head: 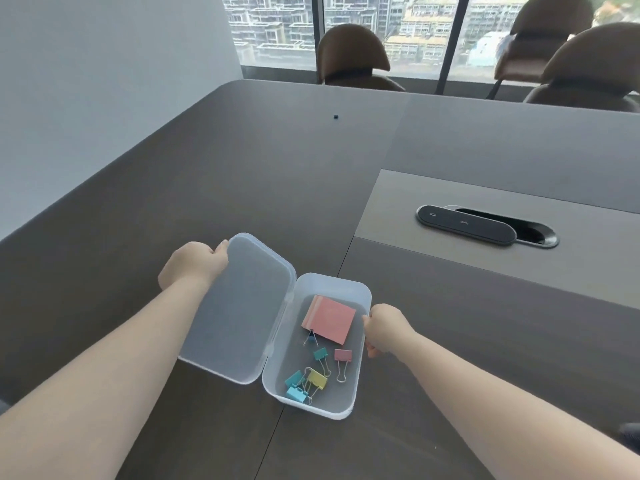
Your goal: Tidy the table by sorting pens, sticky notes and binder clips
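A translucent plastic box (360, 292) stands open on the dark table, its hinged lid (239, 306) folded out to the left. Inside lie a pink pad of sticky notes (330, 318) and several coloured binder clips (317, 372) in pink, teal, yellow and blue. My left hand (194, 263) grips the lid's far left edge. My right hand (386, 329) holds the box's right wall. No pens are in view.
A black oval cable cover (465, 225) sits in a grey inset panel to the right. A tiny black object (335, 117) lies far out on the table (207, 168). Brown chairs (353, 57) stand along the far edge by the window.
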The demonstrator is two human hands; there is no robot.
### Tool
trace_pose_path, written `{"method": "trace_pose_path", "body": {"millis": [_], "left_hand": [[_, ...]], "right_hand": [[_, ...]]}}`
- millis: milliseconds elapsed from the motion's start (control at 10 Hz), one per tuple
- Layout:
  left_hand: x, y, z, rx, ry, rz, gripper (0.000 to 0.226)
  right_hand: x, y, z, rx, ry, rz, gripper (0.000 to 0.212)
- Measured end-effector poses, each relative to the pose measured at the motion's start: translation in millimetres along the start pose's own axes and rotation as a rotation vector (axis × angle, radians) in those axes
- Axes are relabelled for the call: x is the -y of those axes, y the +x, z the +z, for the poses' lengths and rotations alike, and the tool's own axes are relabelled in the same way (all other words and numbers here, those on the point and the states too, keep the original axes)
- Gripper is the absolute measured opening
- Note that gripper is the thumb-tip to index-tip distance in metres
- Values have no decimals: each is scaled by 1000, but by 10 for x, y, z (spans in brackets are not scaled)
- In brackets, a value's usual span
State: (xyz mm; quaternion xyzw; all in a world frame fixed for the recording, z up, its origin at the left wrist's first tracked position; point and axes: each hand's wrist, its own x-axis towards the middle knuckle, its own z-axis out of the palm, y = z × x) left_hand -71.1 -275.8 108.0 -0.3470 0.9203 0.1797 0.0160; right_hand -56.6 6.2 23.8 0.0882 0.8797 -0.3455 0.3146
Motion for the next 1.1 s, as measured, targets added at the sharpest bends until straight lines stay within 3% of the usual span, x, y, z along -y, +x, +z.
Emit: {"method": "trace_pose_path", "body": {"millis": [100,300,400,600,800,1000,1100], "left_hand": [[-275,-161,-87,20,-33,221,59],[-784,-525,121,265,-37,450,58],[-1001,-759,391,397,58,490,54],[-1235,-1050,966,448,244,503,42],[-1204,-1088,1316,568,346,464,37],[-1232,-1071,1419,539,396,508,43],[-1231,-1097,1395,464,482,532,43]], "right_hand": [[-35,-81,-86,-3,13,-15,37],[-90,-216,-253,-36,27,-32,38],[-217,-238,-322,-55,19,-45,37],[-460,-296,-392,-23,-56,32,23],[-650,-274,-422,-32,-140,33,24],[-797,-248,-464,-36,-181,33,31],[-856,-278,-488,-57,-184,35,25]]}}
